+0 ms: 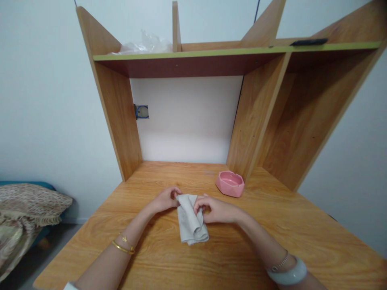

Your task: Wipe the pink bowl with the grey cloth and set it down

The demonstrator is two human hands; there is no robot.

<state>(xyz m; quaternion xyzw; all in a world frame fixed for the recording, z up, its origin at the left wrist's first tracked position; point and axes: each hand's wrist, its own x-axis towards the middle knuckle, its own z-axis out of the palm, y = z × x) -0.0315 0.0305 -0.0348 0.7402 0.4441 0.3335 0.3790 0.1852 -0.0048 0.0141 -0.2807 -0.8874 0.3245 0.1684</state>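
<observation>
A light grey cloth [189, 219], folded in layers, lies on the wooden desk [163, 257] in front of me. My left hand [166, 198] pinches the cloth's upper left corner between thumb and fingers. On the other side, my right hand [216, 209] grips the right part of the cloth, its fingers curled over a fold. Beyond the right hand sits a pink faceted ashtray [230, 187], apart from both hands and from the cloth.
A wooden shelf unit [196, 56] rises from the desk's back, with upright side panels. On it lie a clear plastic bag [145, 44] and a dark slim object [310, 42]. An open wall socket box [142, 112] shows behind. Patterned fabric [27, 201] is at far left.
</observation>
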